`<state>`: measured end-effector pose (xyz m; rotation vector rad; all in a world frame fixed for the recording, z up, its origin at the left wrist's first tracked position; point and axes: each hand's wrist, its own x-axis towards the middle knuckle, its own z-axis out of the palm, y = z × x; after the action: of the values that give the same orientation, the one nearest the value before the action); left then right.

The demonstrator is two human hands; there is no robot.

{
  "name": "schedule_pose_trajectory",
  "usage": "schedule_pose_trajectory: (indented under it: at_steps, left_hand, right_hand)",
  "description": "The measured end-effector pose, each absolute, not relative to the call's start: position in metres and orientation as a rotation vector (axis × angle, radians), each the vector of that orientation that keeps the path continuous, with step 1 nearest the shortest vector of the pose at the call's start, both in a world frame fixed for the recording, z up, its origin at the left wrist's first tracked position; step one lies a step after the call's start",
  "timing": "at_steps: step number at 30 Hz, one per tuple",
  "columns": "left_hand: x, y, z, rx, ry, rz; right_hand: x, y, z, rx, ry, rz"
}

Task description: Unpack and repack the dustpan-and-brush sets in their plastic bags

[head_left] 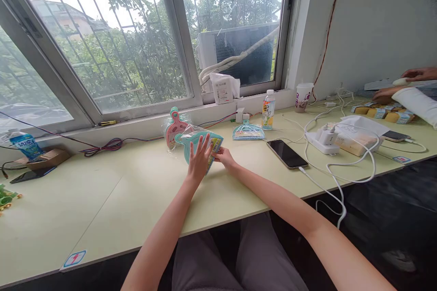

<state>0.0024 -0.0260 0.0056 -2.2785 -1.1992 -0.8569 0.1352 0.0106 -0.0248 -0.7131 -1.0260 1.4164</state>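
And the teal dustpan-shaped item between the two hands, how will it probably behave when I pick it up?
The teal item is probably fairly stiff: tilted between the left hand and the right hand, it shows no visible sag. Its shiny clear wrap may make it slightly slippery. It looks thin, so it is perhaps light for its size.

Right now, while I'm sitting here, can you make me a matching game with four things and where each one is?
Things
1. Tilted teal fan-shaped plastic pack
2. Pink clear-wrapped pack
3. White cup with purple lettering
4. White printed packet

Places
A. On the pale windowsill
B. Touched by the left hand and right hand
C. Right of the white-capped, yellow-labelled bottle
D. Partly behind the teal pack

Pairs: 1-B, 2-D, 3-C, 4-A
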Motion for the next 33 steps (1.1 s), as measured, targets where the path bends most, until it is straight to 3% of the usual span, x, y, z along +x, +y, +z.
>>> schedule_pose_trajectory:
  at_steps: [13,21,28,33]
  left_hand:
    - [-0.002,-0.027,0.007,-2.185,-1.315,-0.920]
    - [-0.002,-0.020,-0.003,-2.421,-1.013,-0.940]
    - [0.000,-0.025,-0.004,-2.680,-1.002,-1.133]
    - [-0.001,-0.026,0.008,-2.269,-1.182,-1.375]
  right_hand:
    - [0.131,0.007,-0.028,-0.741,-1.104,1.465]
    - [0.134,0.005,-0.022,-0.760,-1.088,1.406]
    - [0.138,0.003,-0.015,-0.731,-1.019,1.379]
    - [0.144,0.008,-0.010,-0.670,-0.934,1.372]
